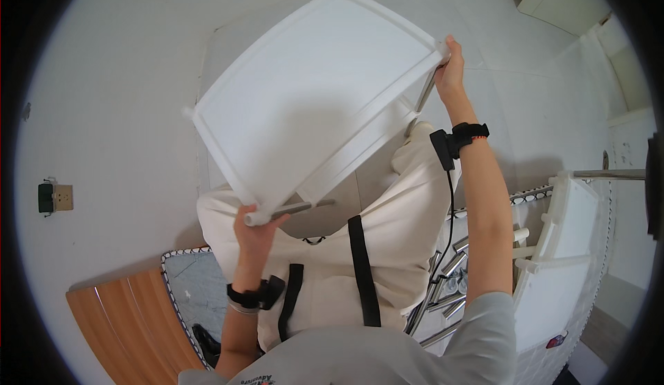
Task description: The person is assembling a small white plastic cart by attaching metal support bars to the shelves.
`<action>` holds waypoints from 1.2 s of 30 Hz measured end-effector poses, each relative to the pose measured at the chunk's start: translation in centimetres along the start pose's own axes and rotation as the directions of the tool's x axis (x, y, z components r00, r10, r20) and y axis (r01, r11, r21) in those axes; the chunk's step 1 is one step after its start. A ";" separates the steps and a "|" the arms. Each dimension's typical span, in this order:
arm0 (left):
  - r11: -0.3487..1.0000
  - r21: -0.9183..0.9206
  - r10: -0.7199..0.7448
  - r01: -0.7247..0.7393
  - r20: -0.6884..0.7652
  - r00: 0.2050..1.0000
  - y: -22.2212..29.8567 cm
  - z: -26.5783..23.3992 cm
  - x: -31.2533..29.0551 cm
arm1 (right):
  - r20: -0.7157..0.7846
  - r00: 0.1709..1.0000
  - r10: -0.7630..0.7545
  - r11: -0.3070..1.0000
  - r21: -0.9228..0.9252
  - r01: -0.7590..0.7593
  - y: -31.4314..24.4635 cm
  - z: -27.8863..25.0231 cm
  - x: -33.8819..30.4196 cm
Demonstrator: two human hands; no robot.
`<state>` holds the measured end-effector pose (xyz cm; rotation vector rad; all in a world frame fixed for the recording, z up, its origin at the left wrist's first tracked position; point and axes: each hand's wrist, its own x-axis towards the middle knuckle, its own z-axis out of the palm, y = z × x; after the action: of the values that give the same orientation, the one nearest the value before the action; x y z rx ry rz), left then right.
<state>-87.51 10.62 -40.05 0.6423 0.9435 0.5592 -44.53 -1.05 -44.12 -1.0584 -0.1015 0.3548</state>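
Observation:
A white plastic shelf panel [311, 101] with raised edges is tilted in front of me above my knees. Below its near edge shows a second white panel [366, 151], joined to it by metal tubes [427, 89] at the corners. My left hand [254, 241] is closed round the near corner, beside the open end of its socket. At the right corner, my right hand [452, 74] wraps round the corner and the top of a tube. The undersides and the far tubes are hidden by the top panel.
To my right, several loose metal tubes [454, 264] lie on a mat, near more white panels [561, 226] and a horizontal metal bar [609, 175]. Orange-brown slatted wood [128, 319] and a dark shiny object [205, 343] are at lower left. A socket [63, 197] is on the left wall.

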 end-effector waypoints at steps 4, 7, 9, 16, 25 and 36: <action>0.757 0.528 0.297 -0.384 0.245 0.923 4.0 -3.7 3.2 | -0.067 0.990 -0.121 0.991 0.042 0.124 -0.3 2.0 -2.7; 0.986 0.165 -0.048 0.021 0.165 0.985 9.8 -2.6 6.5 | -0.148 0.966 -0.214 0.974 0.038 0.222 -0.4 3.0 -5.1; 0.973 0.230 -0.102 0.039 0.267 0.958 13.5 -3.7 9.4 | -0.190 0.948 -0.253 0.964 0.036 0.265 0.2 4.0 -7.0; 0.883 0.469 -0.241 0.038 0.381 0.893 22.0 -1.9 17.7 | -0.459 0.832 -0.310 0.930 0.036 0.366 2.5 8.4 -15.9; 0.861 0.498 -0.311 0.103 0.353 0.882 21.2 -4.6 22.3 | -0.495 0.845 -0.200 0.967 0.038 0.251 7.3 8.2 -20.1; 0.846 0.469 0.333 -0.253 -0.094 0.938 15.8 -7.0 21.0 | -0.120 0.993 0.012 0.998 0.066 -0.004 5.9 5.6 -20.1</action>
<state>-86.00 37.59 -43.38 1.1906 1.1611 0.6821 -66.22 -0.49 -44.68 -1.0132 0.0225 0.2987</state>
